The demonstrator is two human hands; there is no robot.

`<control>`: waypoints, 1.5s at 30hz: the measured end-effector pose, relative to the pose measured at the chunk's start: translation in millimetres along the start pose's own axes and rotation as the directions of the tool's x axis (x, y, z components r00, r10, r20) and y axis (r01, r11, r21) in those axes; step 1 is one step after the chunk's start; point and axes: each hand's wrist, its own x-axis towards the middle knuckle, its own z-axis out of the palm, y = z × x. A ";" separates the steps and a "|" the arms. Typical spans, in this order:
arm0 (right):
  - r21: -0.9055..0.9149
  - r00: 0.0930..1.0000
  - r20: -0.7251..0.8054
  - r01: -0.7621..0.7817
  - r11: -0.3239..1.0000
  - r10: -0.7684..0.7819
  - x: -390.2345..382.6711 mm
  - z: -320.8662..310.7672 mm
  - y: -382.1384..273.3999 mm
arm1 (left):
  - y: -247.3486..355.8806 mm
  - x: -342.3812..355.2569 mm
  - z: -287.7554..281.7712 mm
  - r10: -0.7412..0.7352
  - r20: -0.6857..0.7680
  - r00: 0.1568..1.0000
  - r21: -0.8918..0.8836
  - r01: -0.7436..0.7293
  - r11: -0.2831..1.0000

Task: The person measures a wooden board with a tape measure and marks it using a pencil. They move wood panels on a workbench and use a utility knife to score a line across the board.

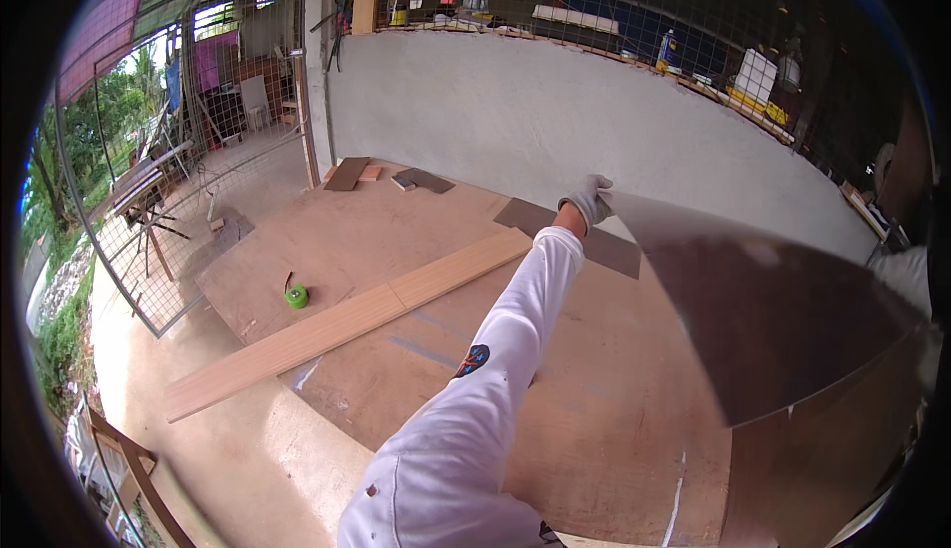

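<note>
My left arm, in a white sleeve, reaches forward and right. The gloved left hand [591, 202] is closed at the far left corner of a large dark brown sheet panel [792, 320]. The panel is tilted above the worktop and slightly blurred. A pale blurred shape [903, 275] at the panel's right end looks like my right hand or its sleeve; its fingers cannot be made out. Below my left forearm lies a long light wood plank [367, 305]. A dark flat strip [619, 251] lies under and beside the left wrist.
A broad brown plywood worktop [594, 380] spreads below, with a green tape roll [296, 296] near its left side. Dark offcuts [347, 173] lie at its far edge, by a grey wall [555, 102]. A wire mesh gate [139, 261] stands at left. Wire mesh and shelf items top the wall.
</note>
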 end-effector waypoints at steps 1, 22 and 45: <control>-0.165 0.992 0.129 0.006 0.986 0.015 10.6 13.1 -40.4 | 17.2 -1.8 -7.4 0.051 -0.041 0.998 0.236 -0.040 0.971; 0.214 0.634 0.307 -0.773 0.598 0.710 146.0 492.6 -589.2 | 159.1 -41.5 -399.6 -0.263 0.148 0.953 0.556 0.140 0.819; 0.532 0.296 0.074 -0.819 0.213 0.952 197.1 636.6 -401.5 | 186.7 -365.6 -564.3 0.291 -0.211 0.933 0.721 0.350 -0.598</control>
